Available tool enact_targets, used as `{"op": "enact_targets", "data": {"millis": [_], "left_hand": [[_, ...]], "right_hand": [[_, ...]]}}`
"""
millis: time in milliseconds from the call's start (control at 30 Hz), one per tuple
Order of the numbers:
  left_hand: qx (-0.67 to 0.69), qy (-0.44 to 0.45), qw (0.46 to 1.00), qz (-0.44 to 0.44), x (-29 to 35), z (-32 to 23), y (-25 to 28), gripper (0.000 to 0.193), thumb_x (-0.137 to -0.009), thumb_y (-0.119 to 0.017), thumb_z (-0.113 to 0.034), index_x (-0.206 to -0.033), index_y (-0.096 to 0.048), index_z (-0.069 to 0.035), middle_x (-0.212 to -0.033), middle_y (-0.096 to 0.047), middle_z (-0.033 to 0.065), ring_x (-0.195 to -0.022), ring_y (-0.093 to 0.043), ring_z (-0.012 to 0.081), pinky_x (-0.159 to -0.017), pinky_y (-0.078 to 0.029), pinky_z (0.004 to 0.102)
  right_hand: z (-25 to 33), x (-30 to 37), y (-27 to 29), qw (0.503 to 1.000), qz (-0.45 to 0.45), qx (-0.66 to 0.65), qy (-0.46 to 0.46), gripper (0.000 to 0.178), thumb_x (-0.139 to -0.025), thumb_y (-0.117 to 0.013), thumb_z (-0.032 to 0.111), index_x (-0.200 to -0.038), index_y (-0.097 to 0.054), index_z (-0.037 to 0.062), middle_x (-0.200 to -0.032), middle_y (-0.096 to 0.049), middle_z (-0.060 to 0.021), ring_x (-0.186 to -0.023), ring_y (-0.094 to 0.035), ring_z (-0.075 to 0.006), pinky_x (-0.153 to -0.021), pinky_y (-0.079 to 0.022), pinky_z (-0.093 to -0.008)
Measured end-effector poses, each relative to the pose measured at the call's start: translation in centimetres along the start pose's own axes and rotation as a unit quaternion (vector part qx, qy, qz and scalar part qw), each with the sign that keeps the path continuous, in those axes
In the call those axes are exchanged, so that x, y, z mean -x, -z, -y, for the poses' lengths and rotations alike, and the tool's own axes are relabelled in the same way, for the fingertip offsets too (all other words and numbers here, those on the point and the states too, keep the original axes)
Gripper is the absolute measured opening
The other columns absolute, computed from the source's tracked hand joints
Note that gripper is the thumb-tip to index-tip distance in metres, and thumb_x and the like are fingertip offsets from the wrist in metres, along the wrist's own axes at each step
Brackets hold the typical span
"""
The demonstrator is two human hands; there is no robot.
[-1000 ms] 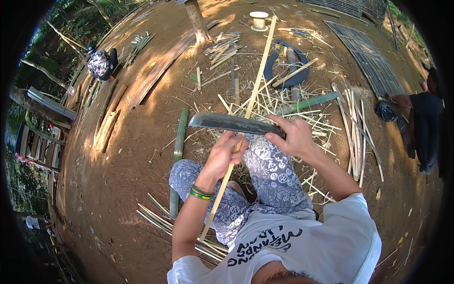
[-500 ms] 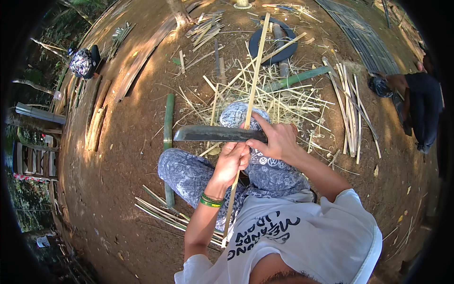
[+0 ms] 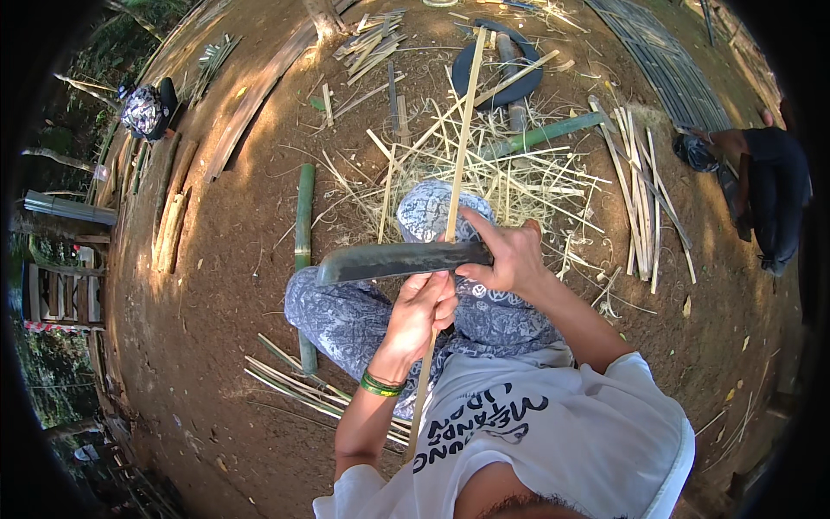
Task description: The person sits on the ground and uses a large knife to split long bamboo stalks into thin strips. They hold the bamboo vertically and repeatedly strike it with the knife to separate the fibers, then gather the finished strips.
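Note:
A long pale bamboo strip (image 3: 465, 130) runs from my lap up past my knee. My left hand (image 3: 421, 310) is closed around it just below the blade of a machete (image 3: 389, 261). That broad dark blade lies crosswise over the strip, its blunt end pointing left. At its right end my right hand (image 3: 508, 259) grips the machete, thumb by the blade and forefinger stretched upward; the handle is hidden in the hand. The strip passes under the blade, and its lower end rests against my shirt.
Thin shavings and split strips (image 3: 536, 186) litter the ground ahead, around a green bamboo pole (image 3: 553, 134) and a black tyre (image 3: 529, 85). Another green pole (image 3: 304, 216) lies left of my knee. Strips (image 3: 641, 199) are piled at right. One person (image 3: 769, 190) is far right, another (image 3: 145, 112) far left.
The machete blade has tilted slightly and moved a little down along the strip, nearer my left hand. Both hands keep their holds.

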State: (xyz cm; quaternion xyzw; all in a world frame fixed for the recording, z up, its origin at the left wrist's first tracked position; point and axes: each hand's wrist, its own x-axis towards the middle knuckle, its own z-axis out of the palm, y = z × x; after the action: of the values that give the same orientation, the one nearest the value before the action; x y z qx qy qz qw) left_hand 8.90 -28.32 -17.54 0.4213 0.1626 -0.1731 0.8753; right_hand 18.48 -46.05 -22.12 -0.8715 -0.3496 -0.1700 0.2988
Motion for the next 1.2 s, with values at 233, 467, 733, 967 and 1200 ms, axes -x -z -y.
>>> {"op": "enact_targets", "data": {"millis": [233, 467, 733, 967, 1200], "left_hand": [[0.019, -0.014, 1.0, 0.003, 0.0, -0.2, 0.4, 0.015, -0.107, -0.046, -0.017, -0.113, -0.059, -0.015, -0.074, -0.041, -0.0055, -0.055, -0.031, 0.0034, -0.045, -0.024, 0.0188], [0.01, -0.017, 1.0, -0.004, -0.1, -0.9, -0.2, 0.018, -0.107, -0.047, -0.019, -0.091, -0.053, -0.012, -0.074, -0.04, -0.0056, -0.056, -0.032, 0.0027, -0.045, -0.026, 0.0188], [0.025, -0.094, 0.995, -0.024, 2.5, -4.3, 0.5, 0.017, -0.108, -0.044, -0.017, -0.122, -0.053, -0.012, -0.075, -0.037, -0.0045, -0.057, -0.033, 0.0037, -0.045, -0.026, 0.018], [0.065, -0.154, 0.986, 0.001, 1.6, -5.4, 1.2, 0.016, -0.108, -0.041, -0.016, -0.12, -0.05, -0.013, -0.076, -0.035, -0.0029, -0.056, -0.03, 0.0046, -0.045, -0.025, 0.0189], [0.077, -0.082, 0.992, 0.055, -0.2, -3.5, 1.1, 0.017, -0.108, -0.037, -0.013, -0.121, -0.048, -0.009, -0.083, -0.042, 0.0012, -0.06, -0.036, 0.0051, -0.05, -0.03, 0.0187]], "right_hand": [[-0.7, -1.8, 0.5, 0.998, -0.045, 0.011, 0.053, 0.09, -0.079, -0.059, 0.075, -0.135, -0.058, 0.005, -0.056, -0.059, -0.0055, -0.045, -0.057, -0.0224, -0.049, -0.035, -0.0387], [-1.6, -2.4, 0.2, 0.994, -0.05, 0.038, 0.088, 0.09, -0.076, -0.064, 0.073, -0.131, -0.06, 0.0023, -0.062, -0.063, -0.0061, -0.048, -0.061, -0.0216, -0.047, -0.042, -0.0368], [-7.5, -1.9, 2.4, 0.989, -0.056, 0.112, 0.077, 0.089, -0.08, -0.051, 0.082, -0.121, -0.065, 0.0041, -0.064, -0.066, -0.0074, -0.052, -0.064, -0.0234, -0.053, -0.047, -0.038], [-3.6, -2.1, 2.7, 0.994, -0.038, 0.1, 0.018, 0.077, -0.079, -0.06, 0.075, -0.114, -0.069, 0.0068, -0.063, -0.066, -0.009, -0.051, -0.064, -0.0247, -0.055, -0.047, -0.0421], [-0.8, -3.4, 1.7, 0.997, -0.052, 0.018, 0.052, 0.069, -0.078, -0.07, 0.064, -0.112, -0.068, 0.0041, -0.074, -0.071, -0.0128, -0.058, -0.068, -0.0269, -0.054, -0.054, -0.0373]]}}
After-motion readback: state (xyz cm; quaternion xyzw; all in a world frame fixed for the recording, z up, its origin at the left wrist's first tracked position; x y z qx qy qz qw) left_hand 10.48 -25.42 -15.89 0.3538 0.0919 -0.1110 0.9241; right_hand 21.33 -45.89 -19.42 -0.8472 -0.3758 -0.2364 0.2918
